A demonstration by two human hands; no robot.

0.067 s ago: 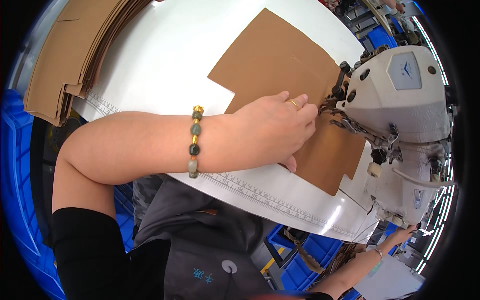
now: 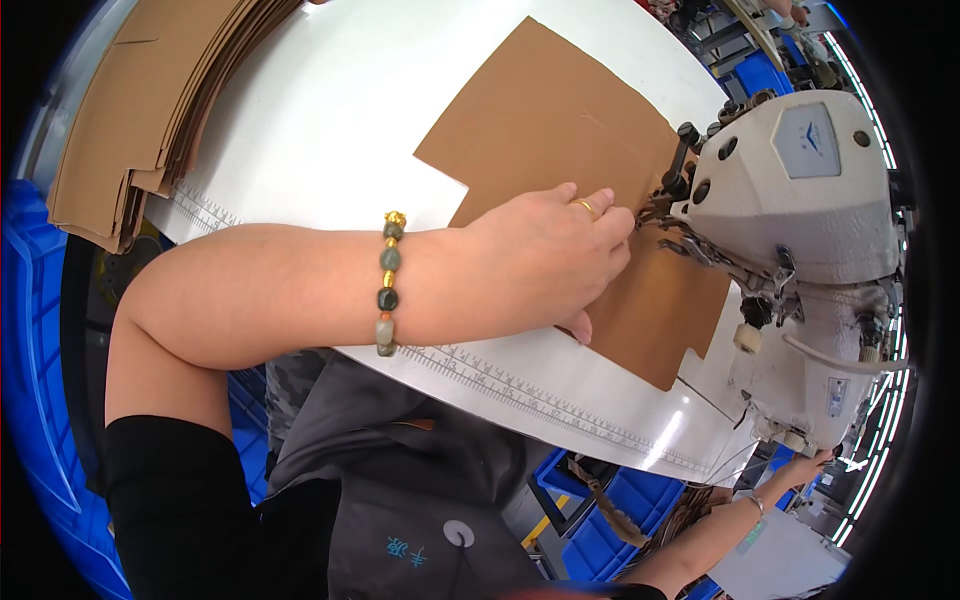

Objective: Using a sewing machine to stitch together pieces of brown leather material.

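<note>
My left hand (image 2: 560, 255), with a ring and a beaded bracelet, rests palm down on a brown cut panel (image 2: 540, 100), fingers lying on it and slightly bent. Its fingertips are beside the needle and presser area of a white industrial sewing machine (image 2: 790, 190), which partly hides the panel. The panel lies on a white worktop (image 2: 280, 120) with printed rulers. My right hand (image 2: 808, 467) reaches to the lower right of the machine, fingers closed on a small dark knob (image 2: 830, 454); the grip is small in view.
A stack of brown panels (image 2: 130, 100) lies at the back left. Blue bins stand at the left (image 2: 35, 330), below the worktop (image 2: 600, 530) and at the back (image 2: 760, 75). A grey board (image 2: 770, 560) is at the lower right. Another person's hand (image 2: 795, 15) shows at the top right.
</note>
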